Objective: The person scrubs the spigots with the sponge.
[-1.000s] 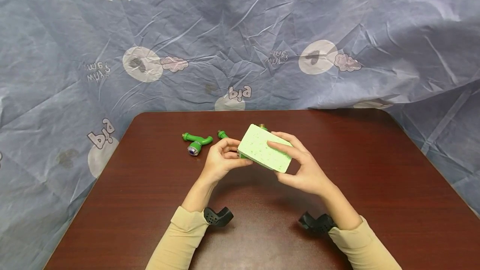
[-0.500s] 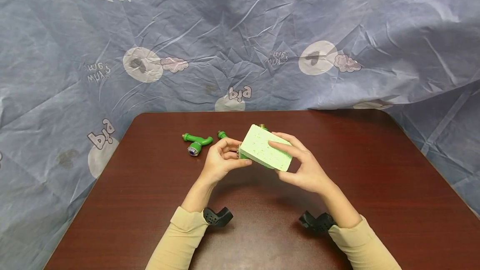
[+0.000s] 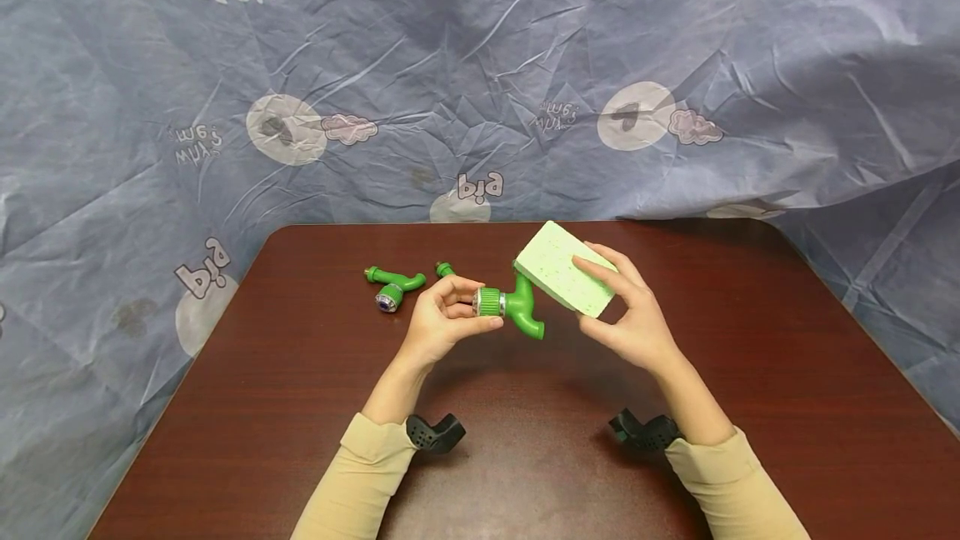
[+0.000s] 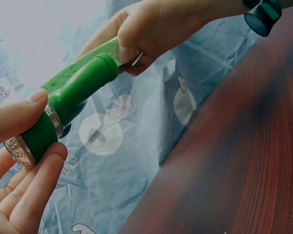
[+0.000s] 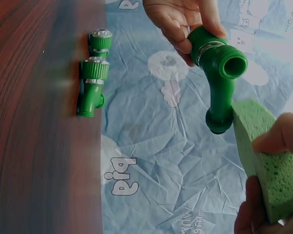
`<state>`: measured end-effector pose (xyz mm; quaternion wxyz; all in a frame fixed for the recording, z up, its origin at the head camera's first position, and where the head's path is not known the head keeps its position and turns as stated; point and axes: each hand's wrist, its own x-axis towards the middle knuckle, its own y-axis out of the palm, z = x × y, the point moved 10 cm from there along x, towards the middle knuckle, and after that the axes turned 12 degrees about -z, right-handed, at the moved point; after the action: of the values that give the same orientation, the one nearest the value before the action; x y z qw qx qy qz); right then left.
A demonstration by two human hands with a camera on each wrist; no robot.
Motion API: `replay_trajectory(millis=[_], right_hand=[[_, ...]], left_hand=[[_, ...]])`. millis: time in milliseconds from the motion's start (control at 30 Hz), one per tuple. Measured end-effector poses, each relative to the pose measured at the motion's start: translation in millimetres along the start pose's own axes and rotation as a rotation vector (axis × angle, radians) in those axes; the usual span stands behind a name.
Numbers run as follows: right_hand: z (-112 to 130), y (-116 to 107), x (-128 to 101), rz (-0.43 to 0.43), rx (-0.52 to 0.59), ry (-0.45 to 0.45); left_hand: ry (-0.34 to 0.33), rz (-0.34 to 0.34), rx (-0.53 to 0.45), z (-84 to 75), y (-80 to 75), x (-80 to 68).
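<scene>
Nearest you, both sleeves lay over the dark red table (image 3: 300,407). Your left hand (image 3: 442,319) pinched the ribbed collar of a green plastic tap (image 3: 510,307), fingers and thumb curled round it, holding it above the table's middle. Your right hand (image 3: 626,315) gripped a pale green sponge (image 3: 564,277) just right of the tap, thumb beneath and fingers on top; its near edge met the tap's spout end in the right wrist view. Wiping looked under way, with the spout being worked and the collar end yet to do. Beyond your left hand, two more green taps (image 3: 392,283) lay untouched on the table. Farthest hung the crumpled blue printed cloth (image 3: 480,82).
</scene>
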<state>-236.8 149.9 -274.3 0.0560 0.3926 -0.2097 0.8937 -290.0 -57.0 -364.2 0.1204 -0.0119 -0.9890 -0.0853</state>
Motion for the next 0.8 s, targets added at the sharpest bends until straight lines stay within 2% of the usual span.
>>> replay_trajectory(millis=[167,233,333,467,700,800], right_hand=[[-4,-7,0,-0.066,-0.012,0.001],[-8,-4,-2,-0.046,0.021,-0.016],[-14,7,-8,0.034,0.087,-0.047],[-11,20,-13,0.115,0.132,-0.069],[12,17,-8,0.111,0.118,-0.072],[11,14,-5,0.102,0.089,-0.048]], left_hand=[[0.000,-0.028,-0.009,-0.4,-3.6,1.7],[0.007,-0.036,-0.015,-1.3,-4.5,2.4],[0.015,-0.047,-0.025,-2.5,-5.2,2.8],[0.019,-0.071,-0.043,-3.9,-6.8,3.3],[0.010,-0.097,-0.053,-3.6,-8.1,3.3],[0.011,-0.102,-0.050,-3.6,-8.5,3.3]])
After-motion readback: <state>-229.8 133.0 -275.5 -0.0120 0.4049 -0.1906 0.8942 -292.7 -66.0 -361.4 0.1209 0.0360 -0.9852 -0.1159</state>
